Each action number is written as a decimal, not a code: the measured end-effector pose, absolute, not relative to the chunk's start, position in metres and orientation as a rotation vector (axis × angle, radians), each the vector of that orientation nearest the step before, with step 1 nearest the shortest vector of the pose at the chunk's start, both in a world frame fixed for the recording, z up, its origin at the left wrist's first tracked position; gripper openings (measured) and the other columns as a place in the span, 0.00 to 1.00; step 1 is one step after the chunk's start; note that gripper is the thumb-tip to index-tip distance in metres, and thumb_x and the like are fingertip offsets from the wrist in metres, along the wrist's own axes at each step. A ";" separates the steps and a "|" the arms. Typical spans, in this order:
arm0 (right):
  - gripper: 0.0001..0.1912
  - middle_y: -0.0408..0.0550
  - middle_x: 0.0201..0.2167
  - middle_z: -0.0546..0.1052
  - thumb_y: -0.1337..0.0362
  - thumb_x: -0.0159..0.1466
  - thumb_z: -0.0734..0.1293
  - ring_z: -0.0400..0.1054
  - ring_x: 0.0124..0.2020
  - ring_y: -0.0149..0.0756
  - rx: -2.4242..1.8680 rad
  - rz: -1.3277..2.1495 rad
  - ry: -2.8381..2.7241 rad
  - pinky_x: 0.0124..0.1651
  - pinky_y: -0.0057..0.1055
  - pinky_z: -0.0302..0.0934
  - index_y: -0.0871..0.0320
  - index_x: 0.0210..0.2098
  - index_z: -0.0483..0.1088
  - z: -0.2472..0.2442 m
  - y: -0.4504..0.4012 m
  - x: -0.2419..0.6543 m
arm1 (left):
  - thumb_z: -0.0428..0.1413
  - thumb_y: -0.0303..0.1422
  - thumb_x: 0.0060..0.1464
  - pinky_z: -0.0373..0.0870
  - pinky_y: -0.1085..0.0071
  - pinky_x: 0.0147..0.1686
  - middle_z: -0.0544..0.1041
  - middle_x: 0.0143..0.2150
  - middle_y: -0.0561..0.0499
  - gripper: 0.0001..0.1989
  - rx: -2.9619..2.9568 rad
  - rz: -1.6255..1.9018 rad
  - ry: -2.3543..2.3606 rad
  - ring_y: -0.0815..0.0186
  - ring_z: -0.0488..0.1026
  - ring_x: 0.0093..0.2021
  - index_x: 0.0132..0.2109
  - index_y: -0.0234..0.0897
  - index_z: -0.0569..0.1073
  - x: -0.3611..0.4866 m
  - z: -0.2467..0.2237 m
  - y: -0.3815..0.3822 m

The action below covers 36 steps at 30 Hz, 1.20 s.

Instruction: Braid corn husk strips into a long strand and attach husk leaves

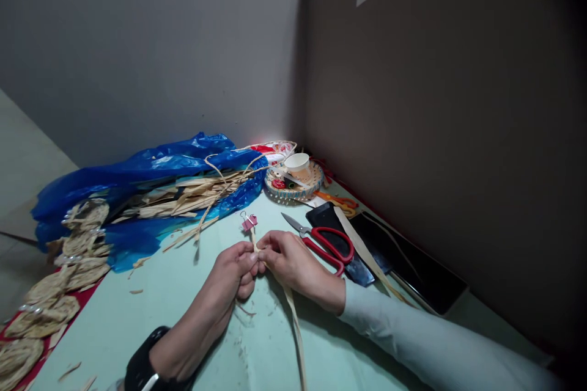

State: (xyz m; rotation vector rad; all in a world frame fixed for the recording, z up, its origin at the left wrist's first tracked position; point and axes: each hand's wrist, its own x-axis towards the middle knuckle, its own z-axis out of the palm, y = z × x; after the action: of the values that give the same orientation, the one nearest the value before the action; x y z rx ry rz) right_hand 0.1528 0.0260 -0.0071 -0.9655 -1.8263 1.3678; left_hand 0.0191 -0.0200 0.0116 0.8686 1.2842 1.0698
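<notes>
A short pale braid of dried plant strips (254, 237) is pinched between my two hands near the middle of the table. Its far end is clamped in a pink binder clip (249, 223) with wire handles. My left hand (239, 270) is closed, thumb and forefinger on the braid. Beside it, my right hand (285, 259) pinches the same spot with curled fingers. Long loose strips (296, 333) trail from under my right hand toward the table's front edge. The exact crossing of the strips is hidden by my fingertips.
Red-handled scissors (328, 244) lie right of my hands, over a dark flat object (324, 215). A black tablet (422, 266) is farther right. Behind stands a woven basket (293, 195) with a cup (297, 163). Blue plastic (151, 165) holds dried strips at left, near braided coils (55, 290).
</notes>
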 end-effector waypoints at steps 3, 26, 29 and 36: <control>0.10 0.43 0.25 0.76 0.68 0.60 0.64 0.69 0.31 0.34 -1.019 1.297 -1.869 0.33 0.27 0.56 0.59 0.42 0.63 -0.009 0.025 0.155 | 0.61 0.37 0.40 0.40 0.80 0.14 0.69 0.20 0.57 0.13 0.847 1.083 1.316 0.82 0.47 0.13 0.29 0.35 0.66 0.019 0.011 -0.021; 0.08 0.42 0.20 0.67 0.69 0.62 0.61 0.56 0.23 0.29 -1.021 0.822 -2.409 0.25 0.28 0.41 0.59 0.25 0.64 0.032 0.023 0.173 | 0.58 0.36 0.39 0.38 0.79 0.12 0.64 0.15 0.60 0.11 0.938 1.056 1.407 0.82 0.49 0.10 0.22 0.36 0.65 0.019 0.009 -0.019; 0.09 0.43 0.21 0.70 0.69 0.62 0.60 0.58 0.23 0.28 -0.987 0.803 -2.451 0.25 0.27 0.43 0.59 0.25 0.65 0.031 0.027 0.172 | 0.58 0.35 0.39 0.39 0.80 0.12 0.65 0.15 0.60 0.10 0.933 1.070 1.398 0.82 0.49 0.10 0.23 0.36 0.65 0.018 0.008 -0.018; 0.10 0.47 0.24 0.74 0.67 0.64 0.61 0.62 0.25 0.31 -1.025 0.657 -2.479 0.29 0.27 0.47 0.60 0.30 0.71 0.041 0.027 0.176 | 0.59 0.37 0.40 0.38 0.79 0.12 0.62 0.14 0.61 0.12 0.918 1.075 1.385 0.82 0.48 0.10 0.22 0.36 0.64 0.018 0.008 -0.019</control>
State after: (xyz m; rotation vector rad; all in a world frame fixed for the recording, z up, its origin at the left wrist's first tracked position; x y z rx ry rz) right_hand 0.1763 0.0266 0.0412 -1.0247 -2.4792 0.6566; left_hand 0.0177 -0.0189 0.0077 0.9178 1.3849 1.0753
